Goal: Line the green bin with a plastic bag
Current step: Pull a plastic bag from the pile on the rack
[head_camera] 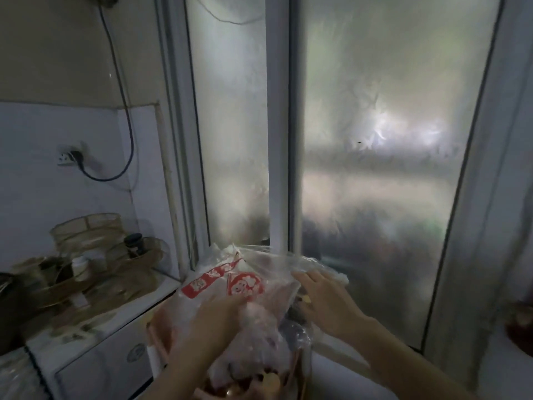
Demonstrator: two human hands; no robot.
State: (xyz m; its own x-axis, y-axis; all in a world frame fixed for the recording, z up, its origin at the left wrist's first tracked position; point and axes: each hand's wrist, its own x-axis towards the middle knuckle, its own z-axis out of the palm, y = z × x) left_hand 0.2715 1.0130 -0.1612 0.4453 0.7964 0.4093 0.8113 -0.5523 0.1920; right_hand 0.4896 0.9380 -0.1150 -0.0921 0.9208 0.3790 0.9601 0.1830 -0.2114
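Note:
A clear plastic bag [230, 281] with red printed patches lies crumpled low in the head view, over a heap of bagged items. My left hand [215, 319] grips the bag's crinkled middle. My right hand [326, 301] rests on the bag's right side with its fingers spread over the film. No green bin shows in this view. What lies under the bag is blurred, with reddish and dark shapes showing through.
A white appliance [95, 350] stands at the lower left, carrying a wire rack [86, 255] with small bottles. A wall socket [65, 158] with a dark cable hangs above it. Frosted sliding glass doors [375, 168] fill the background.

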